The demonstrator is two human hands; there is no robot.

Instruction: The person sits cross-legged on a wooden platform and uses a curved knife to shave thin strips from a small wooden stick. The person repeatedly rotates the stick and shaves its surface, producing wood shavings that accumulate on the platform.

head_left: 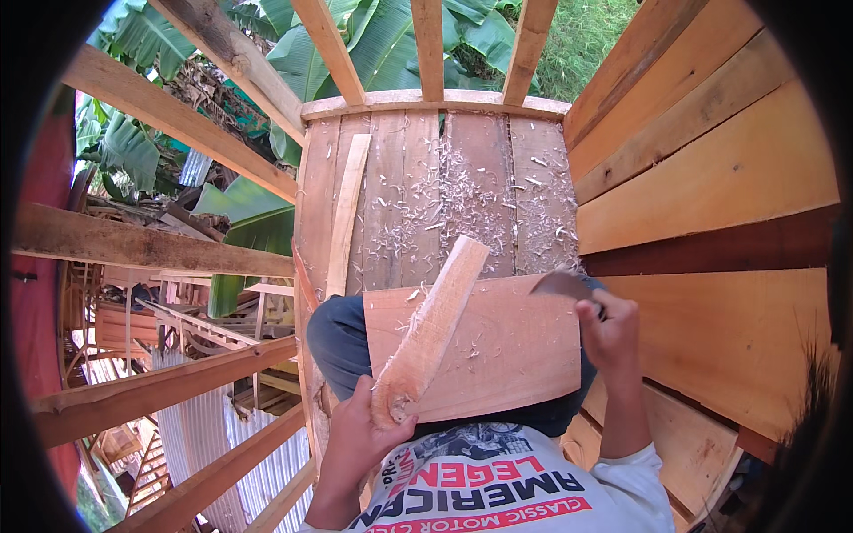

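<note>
The left hand (pixel 362 425) is closed round the near end of a wooden piece (pixel 437 324), which slants away to the right over a flat board (pixel 511 360) on the lap. The piece is pale tan, long and straight-sided, with a squared far end reaching past the board's far edge; its near end is rounder and bears a brownish, knot-like hollow. The board is wide, smooth and reddish-tan, dotted with small curls of wood. To the right, clear of the piece, the right hand (pixel 611 336) grips a curved blade (pixel 562 284) over the board's far right corner.

The left fingers partly cover the piece's near end, and its underside is out of sight. The blade is blurred, so its edge is hard to read, and the fist hides most of its handle. Both forearms are partly cut off or covered below.

On the left, timber rails (pixel 160 244) stand before corrugated sheets (pixel 191 404) and stacked wood; big green leaves (pixel 382 53) hang beyond the far side. A loose narrow strip (pixel 347 218) lies at the left of the plank floor (pixel 384 164), and pale shavings (pixel 475 209) scatter across its middle and right. Broad orange-brown planks (pixel 711 195) wall the right side.
</note>
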